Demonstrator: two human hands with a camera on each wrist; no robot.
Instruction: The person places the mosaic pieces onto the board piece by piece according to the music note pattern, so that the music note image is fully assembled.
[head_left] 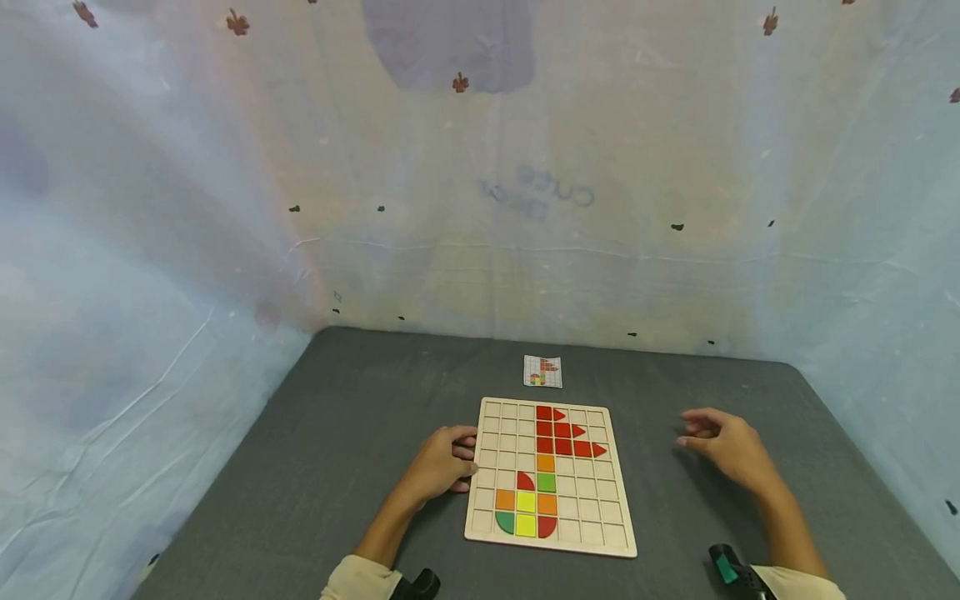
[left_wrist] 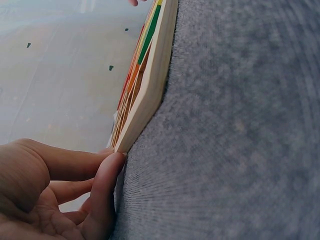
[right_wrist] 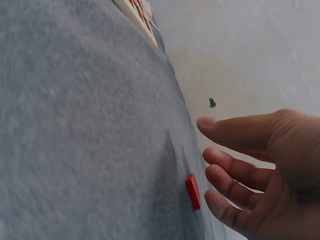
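Observation:
A wooden grid board (head_left: pixel 588 508) lies flat on the dark table. Set into its cells are red squares and triangles, orange, yellow and green squares, and rounded corner pieces in red and green. My left hand (head_left: pixel 441 460) rests at the board's left edge, its thumb and fingertips touching the rim in the left wrist view. Off to the board's right, my right hand (head_left: pixel 731 446) hovers over the table with loosely bent fingers and holds nothing. A small red piece (right_wrist: pixel 192 192) lies on the table near those fingers in the right wrist view; in the head view it is hidden.
Behind the board lies a small printed card (head_left: pixel 542 372) with a coloured grid picture. A pale sheet (head_left: pixel 495 250) hangs along the back and sides of the grey cloth-covered table (head_left: pixel 322 417).

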